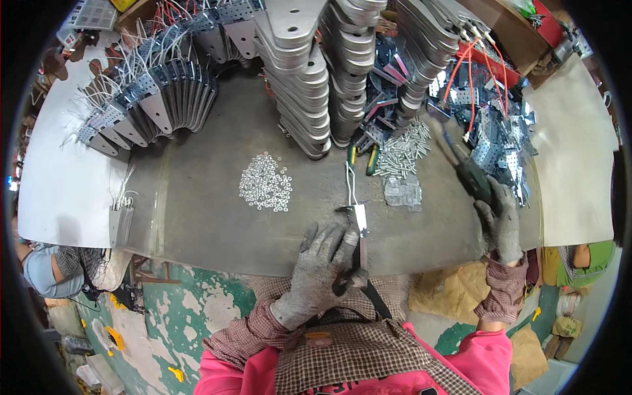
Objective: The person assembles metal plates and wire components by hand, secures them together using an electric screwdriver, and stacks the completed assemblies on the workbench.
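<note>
At the table's near edge my left hand, in a grey work glove, is closed around a narrow metal plate. A white piece and two white wires are at its far end. To the right, my gloved right hand grips a dark thick-handled tool with a slim shaft pointing away from me; its kind is unclear. A heap of nuts lies left of the wires. Screws are piled to their right, above a clear plastic piece.
Tall stacks of grey metal plates stand at the back centre. Wired plate assemblies fan out at the far left; a small group stands near the left edge. Perforated metal parts and red wires crowd the right. Yellow-green tool handles lie beside the screws.
</note>
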`<state>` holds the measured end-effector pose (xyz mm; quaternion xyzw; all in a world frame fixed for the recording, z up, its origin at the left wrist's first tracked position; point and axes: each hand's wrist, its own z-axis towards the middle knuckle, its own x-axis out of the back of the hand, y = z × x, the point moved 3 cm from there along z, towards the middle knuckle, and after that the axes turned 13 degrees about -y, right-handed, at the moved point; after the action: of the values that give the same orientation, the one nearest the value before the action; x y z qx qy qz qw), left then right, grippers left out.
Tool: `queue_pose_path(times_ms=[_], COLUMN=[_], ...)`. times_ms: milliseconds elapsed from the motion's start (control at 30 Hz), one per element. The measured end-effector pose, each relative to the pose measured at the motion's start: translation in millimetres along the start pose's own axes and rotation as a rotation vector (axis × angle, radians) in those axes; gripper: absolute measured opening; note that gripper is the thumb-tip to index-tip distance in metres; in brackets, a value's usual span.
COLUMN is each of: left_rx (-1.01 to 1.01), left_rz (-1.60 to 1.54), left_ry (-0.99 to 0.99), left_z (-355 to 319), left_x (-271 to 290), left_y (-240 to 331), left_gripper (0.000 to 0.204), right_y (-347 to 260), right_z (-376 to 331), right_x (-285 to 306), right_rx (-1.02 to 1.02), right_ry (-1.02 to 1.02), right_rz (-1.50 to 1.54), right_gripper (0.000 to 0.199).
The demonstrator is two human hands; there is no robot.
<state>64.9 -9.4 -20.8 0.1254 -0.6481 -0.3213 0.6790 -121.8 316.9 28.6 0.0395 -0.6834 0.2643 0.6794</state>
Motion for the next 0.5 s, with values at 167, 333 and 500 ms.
queue_pose_path(times_ms=[167,333,500], left_rx=[0.028,0.059,0.167], left_rz=[-0.018,0.046,0.049], left_ry=[-0.068,-0.105,-0.169], left_z=[1.8,2.6,8.6], left_x=[-2.1,-5.8,-3.2], left_y=[0.2,-4.7,2.0], left_gripper=[0.094,0.095,0.095], right_y=[1.7,-100.3,-112.0], right_z=[-23.7,4.4,23.2], right_x=[10.5,-30.2,-94.5], right_rx=[-0.065,0.577,0.502], right_ry=[0.398,0.094,0.307], right_rz=[1.228,2.331,2.751], right_gripper=[0.047,0.047,0.038])
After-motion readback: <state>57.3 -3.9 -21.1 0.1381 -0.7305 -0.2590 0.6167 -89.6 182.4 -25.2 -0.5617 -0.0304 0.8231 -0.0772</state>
